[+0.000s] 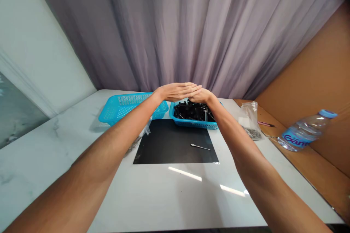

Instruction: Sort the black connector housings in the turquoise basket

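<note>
Main worry here would be the forearms, tbh. The left hand (pixel 177 91) and right hand (pixel 201 95) meet mid-frame, overlapping the back of the blue basket of parts (pixel 191 123), so dropping them carelessly could snag the heaped black parts (pixel 191 110) and flick a few out. The left forearm crosses right in front of the left bag (pixel 132 147), so a sideways sweep might drag it. The slim metal tool (pixel 201 147), lower centre on the black mat (pixel 169 142), looks easy to roll if bumped.

Left fingers are straight and lie side by side, laid against the right hand. Right fingers are mostly covered, so can't tell how they sit, or whether anything's between the palms. Height above the basket is unclear too. Both arms run off the bottom of the frame, and the left bag's contents are hard to make out.
</note>
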`<act>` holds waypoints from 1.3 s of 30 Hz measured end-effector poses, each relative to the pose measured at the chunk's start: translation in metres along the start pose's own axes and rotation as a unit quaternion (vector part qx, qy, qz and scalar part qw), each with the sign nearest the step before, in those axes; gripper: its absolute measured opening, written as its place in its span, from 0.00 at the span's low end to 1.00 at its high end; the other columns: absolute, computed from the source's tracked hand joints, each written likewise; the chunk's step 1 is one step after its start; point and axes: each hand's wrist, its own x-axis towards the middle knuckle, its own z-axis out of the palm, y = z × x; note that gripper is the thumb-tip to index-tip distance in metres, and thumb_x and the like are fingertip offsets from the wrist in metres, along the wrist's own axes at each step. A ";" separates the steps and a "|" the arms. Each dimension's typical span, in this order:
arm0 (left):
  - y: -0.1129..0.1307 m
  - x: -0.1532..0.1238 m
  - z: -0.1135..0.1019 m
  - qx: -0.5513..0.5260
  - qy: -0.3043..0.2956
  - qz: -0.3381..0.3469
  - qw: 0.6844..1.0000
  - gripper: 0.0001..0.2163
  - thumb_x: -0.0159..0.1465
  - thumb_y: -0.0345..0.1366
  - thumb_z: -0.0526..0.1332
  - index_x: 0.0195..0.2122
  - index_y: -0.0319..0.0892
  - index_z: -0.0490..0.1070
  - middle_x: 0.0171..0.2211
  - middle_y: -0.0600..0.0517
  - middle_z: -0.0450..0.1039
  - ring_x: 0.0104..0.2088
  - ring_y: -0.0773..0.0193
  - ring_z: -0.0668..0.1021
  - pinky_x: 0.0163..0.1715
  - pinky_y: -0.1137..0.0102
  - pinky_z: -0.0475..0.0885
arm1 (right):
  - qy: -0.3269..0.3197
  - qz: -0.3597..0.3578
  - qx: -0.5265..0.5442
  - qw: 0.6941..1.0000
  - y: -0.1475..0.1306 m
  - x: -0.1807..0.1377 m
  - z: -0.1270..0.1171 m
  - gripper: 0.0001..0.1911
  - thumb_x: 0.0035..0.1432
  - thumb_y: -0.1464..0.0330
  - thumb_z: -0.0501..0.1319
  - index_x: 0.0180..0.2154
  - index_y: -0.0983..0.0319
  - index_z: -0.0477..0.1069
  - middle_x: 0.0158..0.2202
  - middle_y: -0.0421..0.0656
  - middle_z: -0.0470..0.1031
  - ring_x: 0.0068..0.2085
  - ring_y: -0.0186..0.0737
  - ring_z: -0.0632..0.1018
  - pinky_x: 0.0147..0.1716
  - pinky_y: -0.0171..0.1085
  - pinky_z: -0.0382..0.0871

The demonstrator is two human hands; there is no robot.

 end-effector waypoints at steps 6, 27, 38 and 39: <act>-0.014 -0.009 0.004 0.111 -0.014 -0.052 0.992 0.24 0.72 0.20 0.44 0.66 0.36 0.65 0.58 0.40 0.75 0.58 0.59 0.77 0.57 0.63 0.69 | -0.021 -0.017 -0.033 0.999 0.006 -0.013 -0.002 0.22 0.65 0.81 0.46 0.49 0.77 0.76 0.37 0.59 0.81 0.38 0.48 0.80 0.39 0.45 0.68; -0.003 -0.018 0.027 0.050 -0.080 -0.256 0.962 0.13 0.65 0.23 0.58 0.26 0.40 0.78 0.24 0.49 0.78 0.28 0.64 0.80 0.31 0.69 0.62 | -0.084 0.015 -0.050 0.995 0.022 -0.054 0.006 0.16 0.70 0.79 0.47 0.41 0.72 0.74 0.32 0.53 0.80 0.34 0.43 0.79 0.31 0.39 0.54; -0.004 -0.015 0.034 0.002 -0.066 -0.319 0.946 0.14 0.67 0.25 0.57 0.25 0.37 0.77 0.28 0.42 0.80 0.33 0.58 0.82 0.36 0.67 0.64 | -0.102 0.028 -0.029 0.994 0.019 -0.061 0.010 0.17 0.70 0.80 0.47 0.43 0.74 0.74 0.35 0.56 0.80 0.37 0.47 0.80 0.33 0.40 0.56; -0.006 -0.016 0.035 -0.004 -0.063 -0.322 0.944 0.14 0.67 0.26 0.57 0.26 0.37 0.77 0.28 0.42 0.80 0.33 0.57 0.82 0.36 0.67 0.64 | -0.103 0.031 -0.025 0.994 0.019 -0.062 0.011 0.17 0.70 0.80 0.46 0.44 0.74 0.74 0.36 0.57 0.80 0.38 0.47 0.80 0.33 0.40 0.56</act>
